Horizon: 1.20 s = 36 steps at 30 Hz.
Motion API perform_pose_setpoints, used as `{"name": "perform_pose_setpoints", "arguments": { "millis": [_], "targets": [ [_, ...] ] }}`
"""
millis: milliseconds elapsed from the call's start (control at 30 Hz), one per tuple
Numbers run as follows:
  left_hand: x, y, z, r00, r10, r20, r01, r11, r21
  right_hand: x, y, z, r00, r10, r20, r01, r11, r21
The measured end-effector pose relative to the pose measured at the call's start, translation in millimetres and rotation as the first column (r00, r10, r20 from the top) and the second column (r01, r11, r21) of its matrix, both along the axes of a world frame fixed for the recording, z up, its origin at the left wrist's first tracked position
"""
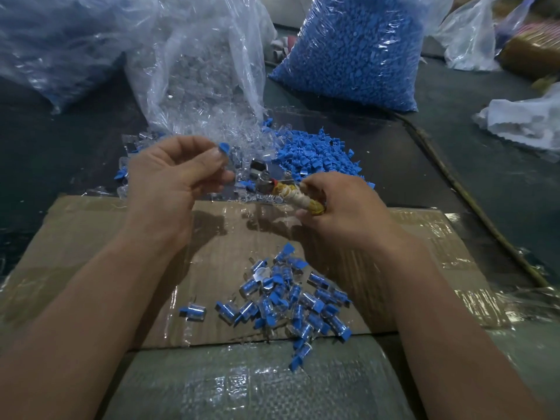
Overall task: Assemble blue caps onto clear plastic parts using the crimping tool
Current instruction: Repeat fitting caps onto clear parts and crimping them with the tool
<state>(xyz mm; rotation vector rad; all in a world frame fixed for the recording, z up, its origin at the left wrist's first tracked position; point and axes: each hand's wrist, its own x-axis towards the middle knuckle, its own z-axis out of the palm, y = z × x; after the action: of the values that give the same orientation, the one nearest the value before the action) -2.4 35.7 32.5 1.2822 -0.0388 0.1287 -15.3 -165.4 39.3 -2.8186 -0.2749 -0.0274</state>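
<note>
My left hand (175, 174) pinches a small blue cap (223, 147) between thumb and fingertips, held above the table. My right hand (342, 207) grips the tape-wrapped handle (298, 197) of the crimping tool, whose metal head (263, 180) rests among loose parts. A heap of loose blue caps (318, 153) lies behind the tool. Clear plastic parts (212, 128) spill from an open bag. Several assembled pieces (288, 295) with blue caps lie in a pile on the cardboard in front of me.
A taped cardboard sheet (91, 253) covers the near table. A large bag of blue caps (357, 47) stands at the back, a clear bag (206, 56) of clear parts to its left. More plastic bags (472, 34) sit at the far right.
</note>
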Motion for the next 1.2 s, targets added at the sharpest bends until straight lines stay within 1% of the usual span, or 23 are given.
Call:
{"name": "perform_pose_setpoints", "arguments": {
  "millis": [67,133,200,267,333,367,533,567,600,633,667,700,733,767,800,833,867,900,967,1033,1200],
  "targets": [
    [-7.2,-0.3,3.1,0.988,-0.157,-0.002,0.157,0.985,0.076,0.7,-2.3,0.4,1.000,-0.013,-0.024,0.012,1.000,-0.023],
    [-14.2,-2.9,5.9,0.940,-0.338,-0.052,0.341,0.923,0.180,1.3,-3.0,0.9,0.998,-0.023,-0.052,0.021,0.999,-0.038],
    [-18.5,-5.3,8.2,0.850,-0.513,-0.120,0.526,0.813,0.251,2.2,-4.2,1.5,0.997,-0.033,-0.065,0.031,0.999,-0.040],
    [-20.0,-7.9,7.6,0.749,-0.635,-0.188,0.660,0.691,0.294,2.0,-6.3,2.5,0.996,-0.033,-0.081,0.030,0.999,-0.027],
    [-20.1,-10.1,4.8,0.667,-0.710,-0.227,0.737,0.586,0.337,1.3,-8.4,4.1,0.994,-0.031,-0.104,0.030,0.999,-0.017],
    [-20.7,-11.5,3.4,0.637,-0.735,-0.233,0.761,0.550,0.344,1.0,-9.2,5.0,0.993,-0.034,-0.110,0.032,0.999,-0.018],
    [-21.4,-13.3,0.3,0.551,-0.786,-0.280,0.811,0.425,0.402,0.5,-10.2,7.0,0.989,-0.015,-0.146,0.011,1.000,-0.022],
    [-22.1,-12.8,0.9,0.547,-0.788,-0.282,0.810,0.413,0.417,0.8,-10.4,6.8,0.987,-0.012,-0.158,0.009,1.000,-0.019],
    [-22.3,-11.7,2.5,0.561,-0.780,-0.277,0.800,0.425,0.424,1.1,-10.6,6.8,0.986,-0.012,-0.169,0.009,1.000,-0.018],
    [-22.4,-10.5,3.9,0.601,-0.756,-0.260,0.776,0.475,0.414,1.5,-11.0,6.5,0.984,-0.015,-0.177,0.012,1.000,-0.019],
    [-22.3,-9.4,5.6,0.664,-0.707,-0.243,0.737,0.563,0.375,1.7,-11.2,6.3,0.983,-0.018,-0.182,0.014,1.000,-0.023],
    [-21.1,-8.1,5.6,0.746,-0.627,-0.225,0.664,0.670,0.333,1.9,-11.6,6.1,0.982,-0.018,-0.185,0.012,0.999,-0.031],
    [-18.6,-6.7,4.5,0.830,-0.518,-0.204,0.557,0.768,0.316,2.1,-11.8,5.7,0.982,-0.015,-0.187,0.008,0.999,-0.038],
    [-15.1,-5.3,2.2,0.904,-0.391,-0.172,0.427,0.842,0.329,2.3,-12.1,5.5,0.982,-0.011,-0.190,0.004,0.999,-0.041],
    [-10.8,-3.6,-0.2,0.957,-0.257,-0.137,0.289,0.893,0.344,2.6,-12.3,5.3,0.980,-0.010,-0.198,0.002,0.999,-0.039],
    [-5.1,-1.3,-3.6,0.987,-0.124,-0.099,0.152,0.917,0.370,2.8,-12.3,5.3,0.978,-0.009,-0.210,0.002,0.999,-0.034],
    [1.4,2.0,-6.9,0.998,0.002,-0.060,0.023,0.910,0.415,3.0,-12.2,5.3,0.975,-0.009,-0.220,0.002,0.999,-0.033],
    [7.8,5.9,-10.3,0.994,0.109,-0.016,-0.088,0.873,0.479,3.1,-12.0,5.3,0.974,-0.005,-0.228,-0.004,0.999,-0.037],
    [17.1,13.5,-14.6,0.976,0.211,0.059,-0.204,0.781,0.591,2.9,-11.7,5.1,0.972,0.013,-0.234,-0.027,0.998,-0.054],
    [20.9,18.1,-16.4,0.968,0.227,0.109,-0.240,0.699,0.674,2.4,-12.1,5.2,0.971,0.027,-0.237,-0.045,0.997,-0.070],
    [16.4,10.1,-22.2,0.973,0.178,0.147,-0.223,0.565,0.794,1.9,-13.6,4.5,0.958,0.036,-0.285,-0.059,0.996,-0.072]
  ]
}}
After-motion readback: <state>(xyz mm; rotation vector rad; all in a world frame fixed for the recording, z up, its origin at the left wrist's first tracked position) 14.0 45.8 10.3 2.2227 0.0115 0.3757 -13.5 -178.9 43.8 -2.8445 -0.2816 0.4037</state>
